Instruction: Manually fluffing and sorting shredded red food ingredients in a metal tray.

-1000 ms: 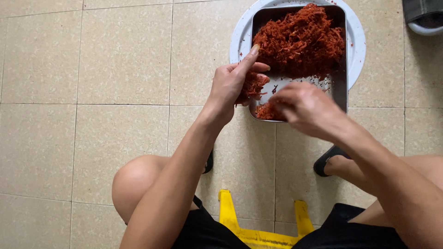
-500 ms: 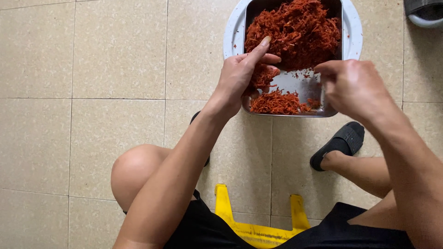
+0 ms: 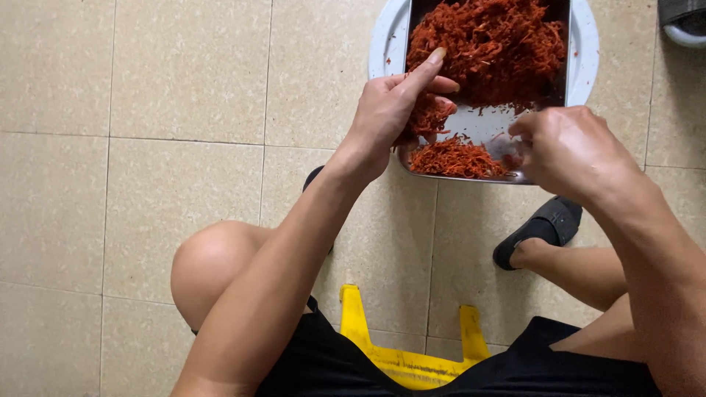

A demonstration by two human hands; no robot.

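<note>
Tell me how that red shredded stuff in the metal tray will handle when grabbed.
The red shreds look like loose, thin strands, so they are probably light and floppy. The left hand holds a clump, which suggests they cling together. Stray bits on the bare metal tray suggest they shed easily.

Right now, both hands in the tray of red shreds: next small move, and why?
Probably drop the clump pinched in the left hand onto the small pile at the near end of the metal tray. The right hand works that pile, and the big heap sits behind.
</note>
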